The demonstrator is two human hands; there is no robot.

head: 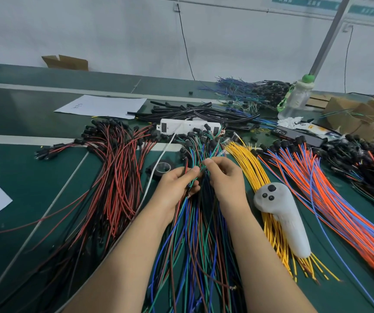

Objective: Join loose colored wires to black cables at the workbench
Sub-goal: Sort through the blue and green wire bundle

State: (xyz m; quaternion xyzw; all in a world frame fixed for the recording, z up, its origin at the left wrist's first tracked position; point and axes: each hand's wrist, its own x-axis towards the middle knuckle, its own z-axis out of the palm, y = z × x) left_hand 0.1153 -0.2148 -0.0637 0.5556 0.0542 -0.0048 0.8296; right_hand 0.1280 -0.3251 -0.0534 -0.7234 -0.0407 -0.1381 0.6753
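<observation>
A bundle of blue, green and brown wires [192, 233] with black connectors at the far end lies in front of me on the green workbench [35, 181]. My left hand [177, 186] pinches a few of these wires, a red and a green one among them, between thumb and fingers. My right hand [224, 175] sits close beside it, its fingertips pinching thin wires from the same bundle. Loose black cables [204, 114] lie in a heap farther back.
Red-and-black wires [114, 181] spread to the left, yellow wires [256, 175] and orange-blue wires [330, 190] to the right. A white handheld controller [280, 218] lies on the yellow wires. A tape roll [162, 168], a white power strip [188, 126] and a bottle [297, 98] stand behind.
</observation>
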